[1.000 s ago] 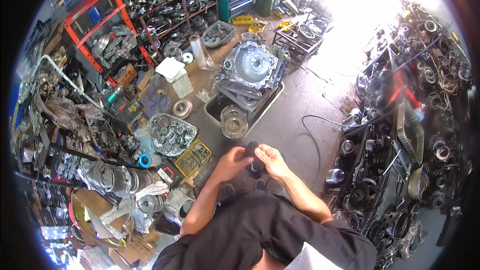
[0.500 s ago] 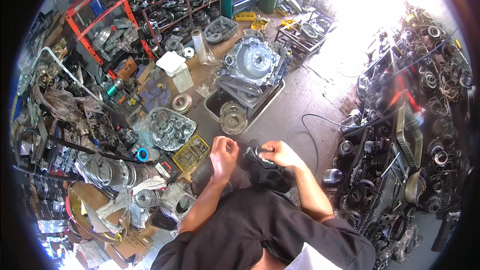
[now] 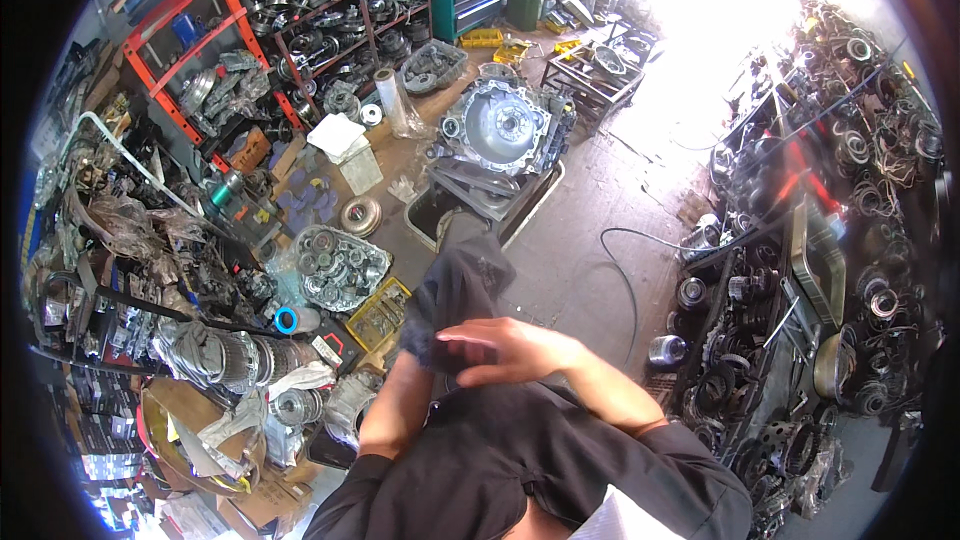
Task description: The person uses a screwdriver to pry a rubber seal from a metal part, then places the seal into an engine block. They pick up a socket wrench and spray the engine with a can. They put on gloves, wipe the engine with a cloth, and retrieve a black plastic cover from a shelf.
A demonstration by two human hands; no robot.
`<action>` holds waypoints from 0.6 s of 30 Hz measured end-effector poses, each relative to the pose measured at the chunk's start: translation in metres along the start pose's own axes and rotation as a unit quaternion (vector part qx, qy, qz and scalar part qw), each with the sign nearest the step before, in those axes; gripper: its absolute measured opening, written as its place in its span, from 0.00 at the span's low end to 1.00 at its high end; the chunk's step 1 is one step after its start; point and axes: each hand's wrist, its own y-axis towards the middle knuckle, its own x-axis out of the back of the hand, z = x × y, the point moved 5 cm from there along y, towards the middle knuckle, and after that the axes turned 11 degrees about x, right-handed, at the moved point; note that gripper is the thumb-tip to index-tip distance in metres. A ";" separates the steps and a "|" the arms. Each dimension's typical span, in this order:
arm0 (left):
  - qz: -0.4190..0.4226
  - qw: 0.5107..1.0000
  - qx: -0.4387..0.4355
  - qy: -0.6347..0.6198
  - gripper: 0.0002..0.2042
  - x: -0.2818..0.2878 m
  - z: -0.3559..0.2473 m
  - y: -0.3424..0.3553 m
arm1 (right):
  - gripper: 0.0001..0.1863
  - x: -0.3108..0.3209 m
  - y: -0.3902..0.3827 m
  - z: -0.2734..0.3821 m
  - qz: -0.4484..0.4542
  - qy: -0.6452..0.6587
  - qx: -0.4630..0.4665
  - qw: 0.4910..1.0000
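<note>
My right hand (image 3: 520,348) reaches leftward across my front, its thumb and fingers apart around dark fabric. That fabric looks like a dark glove (image 3: 420,332) at the end of my left forearm (image 3: 398,405). The glove and the dark cloth about it cover my left hand, so its fingers are hidden. Just beyond, a dark trouser leg (image 3: 465,275) stretches forward to a black-edged tray (image 3: 548,197). A large silver transmission housing (image 3: 500,125) stands behind the tray, its round open side up.
To the left are an opened gear housing (image 3: 343,267), a yellow parts box (image 3: 380,314) and a blue-ended roll (image 3: 288,319). A black hose (image 3: 625,285) curves over the floor to the right. Racks of gears (image 3: 745,290) line the right side.
My right hand has moved left, bringing the dark glove to my left hand, which was bare and pinched before. A trouser leg has come forward into view. The view has shifted slightly.
</note>
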 end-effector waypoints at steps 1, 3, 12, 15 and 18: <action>0.022 0.999 -0.012 -0.038 0.15 0.000 -0.024 -0.002 | 0.32 0.019 0.007 0.018 -0.077 -0.029 0.196 0.977; -0.097 0.954 -0.087 0.271 0.13 -0.018 -0.075 -0.015 | 0.36 0.049 0.022 -0.005 -0.238 0.390 0.156 0.876; -0.177 0.662 0.307 0.661 0.21 -0.043 -0.106 0.019 | 0.33 0.029 0.099 -0.057 -0.326 0.629 0.216 0.671; -0.318 0.041 0.298 0.899 0.22 -0.026 -0.108 0.020 | 0.29 0.014 0.100 -0.050 -0.315 0.395 0.182 0.844; -0.438 0.444 0.142 0.768 0.19 0.010 -0.105 0.001 | 0.43 -0.010 0.089 -0.050 -0.225 0.086 0.081 0.967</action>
